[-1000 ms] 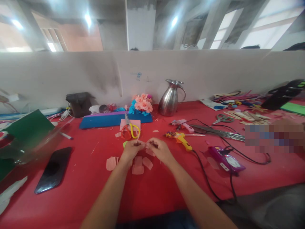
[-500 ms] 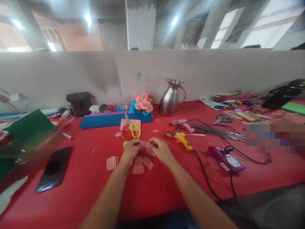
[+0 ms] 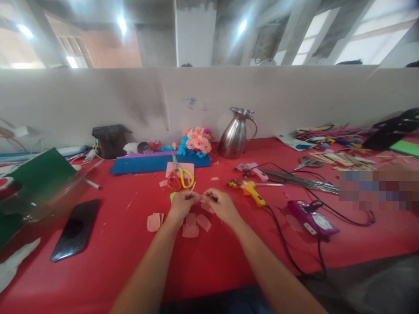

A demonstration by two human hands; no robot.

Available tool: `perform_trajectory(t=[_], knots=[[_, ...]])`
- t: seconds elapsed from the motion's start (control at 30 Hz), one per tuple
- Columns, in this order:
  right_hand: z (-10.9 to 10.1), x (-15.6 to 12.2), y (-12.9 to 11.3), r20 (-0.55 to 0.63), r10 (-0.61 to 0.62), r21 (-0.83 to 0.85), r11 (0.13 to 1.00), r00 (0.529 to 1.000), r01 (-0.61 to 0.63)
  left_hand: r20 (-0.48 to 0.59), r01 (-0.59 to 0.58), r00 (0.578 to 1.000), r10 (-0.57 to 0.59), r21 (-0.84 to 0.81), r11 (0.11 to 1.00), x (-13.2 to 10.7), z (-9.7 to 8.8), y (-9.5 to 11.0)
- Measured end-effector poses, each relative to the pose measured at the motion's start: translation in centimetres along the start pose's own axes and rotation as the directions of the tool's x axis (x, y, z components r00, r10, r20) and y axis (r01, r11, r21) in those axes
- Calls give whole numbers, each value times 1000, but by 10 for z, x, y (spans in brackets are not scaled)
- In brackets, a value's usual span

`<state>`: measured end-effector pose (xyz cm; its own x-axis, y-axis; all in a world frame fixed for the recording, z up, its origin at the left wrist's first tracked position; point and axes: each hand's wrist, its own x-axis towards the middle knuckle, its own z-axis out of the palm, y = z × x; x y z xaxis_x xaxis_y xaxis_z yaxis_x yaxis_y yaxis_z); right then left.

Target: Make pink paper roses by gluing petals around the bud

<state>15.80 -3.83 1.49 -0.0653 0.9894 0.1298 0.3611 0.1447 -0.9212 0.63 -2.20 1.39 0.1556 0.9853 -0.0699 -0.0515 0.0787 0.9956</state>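
My left hand (image 3: 181, 206) and my right hand (image 3: 221, 205) meet over the table, fingertips pinched on a small piece of pink paper, mostly hidden by the fingers. A thin pale stick (image 3: 193, 187) rises from my left fingers. Beneath and around my hands lie cut pink paper pieces: a small stack (image 3: 155, 222) on the left, another piece (image 3: 190, 231) in the middle and one (image 3: 204, 223) to its right. Just beyond my left hand are yellow-and-red-handled scissors (image 3: 186, 178), resting on a pink paper sheet (image 3: 170, 167).
Paper flowers (image 3: 198, 141) and a steel jug (image 3: 234, 135) stand by the wall. To the right lie a yellow glue gun (image 3: 255, 194), a pink glue gun (image 3: 258, 172) and a purple power strip (image 3: 309, 216) with cables. A phone (image 3: 75, 231) lies left.
My hands stay pinched together in nearly the same place. The thin stick tilts slightly more to the right, and the whole view has shifted a little.
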Motion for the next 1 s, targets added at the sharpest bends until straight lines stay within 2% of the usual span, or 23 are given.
perform_trajectory(t=[0.2,0.4,0.6,0.67,0.8,1.0], knots=[[0,-1,0,12,12,26,1000,1000,-12,-8,25,1000,-25,9,1000,0,-1,0],[1,0,3,11,8,-26,1000,1000,-8,-8,36,999,-36,-8,999,1,0,-4],[4,-1,2,31,26,89,996,999,-29,-67,-5,998,6,11,1000,1,0,0],[4,-1,4,60,-7,19,1000,998,6,-105,-17,994,20,28,999,2,-1,0],[4,-2,6,101,-62,-247,965,993,86,-137,-34,990,43,67,997,5,-2,-5],[4,-2,8,108,-79,-328,938,991,110,-130,-35,991,43,57,998,7,-3,-10]])
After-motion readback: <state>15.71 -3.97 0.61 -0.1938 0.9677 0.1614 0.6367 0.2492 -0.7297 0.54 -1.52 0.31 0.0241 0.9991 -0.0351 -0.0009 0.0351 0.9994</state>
